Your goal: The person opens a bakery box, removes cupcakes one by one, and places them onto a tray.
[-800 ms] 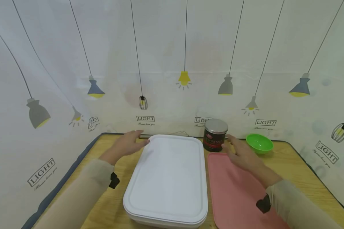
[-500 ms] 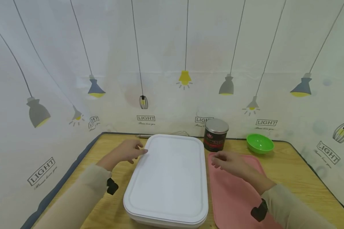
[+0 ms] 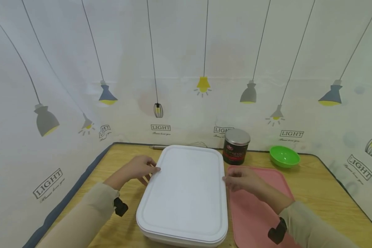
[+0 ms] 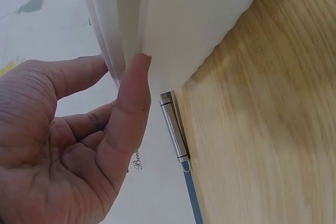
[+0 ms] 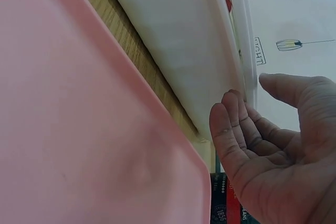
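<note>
White, with rounded corners, the lid (image 3: pixel 186 193) lies over a pale box (image 4: pixel 194 19) directly in front of us, between our two hands. Our left hand (image 3: pixel 139 168) pinches its left edge, thumb on top and fingers bent underneath, against the box. Our right hand (image 3: pixel 243 179) grips the opposite edge, thumb at the rim, fingers curled below. At the right wrist we see a narrow slit between lid and box, with something red (image 5: pixel 229 4) inside, too small to make out. Just right of the box, a pink tray (image 3: pixel 254 213) lies flat on the wooden table (image 3: pixel 322 193). Behind the tray stands a dark espresso tin (image 3: pixel 235 148) and, farther right, a green bowl (image 3: pixel 284 156). Behind the box we see a whisk (image 3: pixel 158 147), partly hidden. Around the table hangs a pale sheet (image 3: pixel 179 41) printed with lamps.
</note>
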Available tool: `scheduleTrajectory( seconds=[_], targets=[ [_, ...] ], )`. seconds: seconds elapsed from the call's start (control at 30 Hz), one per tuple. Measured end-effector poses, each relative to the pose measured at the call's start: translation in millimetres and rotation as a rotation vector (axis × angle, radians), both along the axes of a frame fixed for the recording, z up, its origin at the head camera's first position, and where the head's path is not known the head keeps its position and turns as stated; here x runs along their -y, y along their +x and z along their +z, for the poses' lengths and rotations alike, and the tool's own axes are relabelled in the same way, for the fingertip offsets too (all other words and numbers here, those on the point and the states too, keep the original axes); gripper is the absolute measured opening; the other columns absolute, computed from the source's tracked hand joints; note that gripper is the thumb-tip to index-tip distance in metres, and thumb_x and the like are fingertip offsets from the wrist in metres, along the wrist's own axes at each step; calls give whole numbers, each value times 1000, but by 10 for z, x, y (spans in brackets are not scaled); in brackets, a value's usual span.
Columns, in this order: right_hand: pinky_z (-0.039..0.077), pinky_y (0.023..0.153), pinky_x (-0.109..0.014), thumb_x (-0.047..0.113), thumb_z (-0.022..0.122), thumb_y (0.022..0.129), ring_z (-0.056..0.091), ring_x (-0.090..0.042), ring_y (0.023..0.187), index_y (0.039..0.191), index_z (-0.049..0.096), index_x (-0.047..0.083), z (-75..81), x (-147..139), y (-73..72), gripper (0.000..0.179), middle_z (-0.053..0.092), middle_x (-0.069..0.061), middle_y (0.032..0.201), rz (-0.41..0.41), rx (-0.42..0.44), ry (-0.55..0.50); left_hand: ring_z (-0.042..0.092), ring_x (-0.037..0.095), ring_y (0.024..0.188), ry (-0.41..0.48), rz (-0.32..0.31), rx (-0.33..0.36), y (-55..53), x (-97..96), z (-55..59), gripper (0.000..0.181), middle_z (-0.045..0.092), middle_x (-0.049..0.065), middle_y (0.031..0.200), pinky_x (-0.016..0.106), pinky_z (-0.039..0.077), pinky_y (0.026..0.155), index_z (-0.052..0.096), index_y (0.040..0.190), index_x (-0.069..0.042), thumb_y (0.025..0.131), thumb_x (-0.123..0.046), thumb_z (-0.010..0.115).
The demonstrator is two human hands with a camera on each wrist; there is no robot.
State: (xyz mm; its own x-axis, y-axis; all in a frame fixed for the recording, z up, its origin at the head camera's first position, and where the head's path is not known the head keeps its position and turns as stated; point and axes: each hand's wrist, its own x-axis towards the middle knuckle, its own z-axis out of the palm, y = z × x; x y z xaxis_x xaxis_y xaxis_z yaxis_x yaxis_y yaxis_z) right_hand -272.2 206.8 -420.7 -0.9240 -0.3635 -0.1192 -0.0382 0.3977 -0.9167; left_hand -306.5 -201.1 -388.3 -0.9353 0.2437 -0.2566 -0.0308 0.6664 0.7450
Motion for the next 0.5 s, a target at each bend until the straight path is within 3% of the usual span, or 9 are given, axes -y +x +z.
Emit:
scheduleTrajectory(
  seconds=[0.27,0.5],
  targets=[
    [58,78,-42,29,72,94,67,-23,84,91,60,1,-5,47,6,30,69,-10,91,-34,15,6,70,25,72,10,1,3,-10,-3,-9,36,66,14,100,38,60,59,64,120,4,96,-23,68],
    [58,76,-43,26,74,93,67,-22,82,95,64,-1,12,56,7,29,68,-10,89,-42,25,-10,70,25,72,18,16,-5,-9,-12,-24,34,66,14,97,38,60,59,65,119,4,96,-21,69]
  ],
)
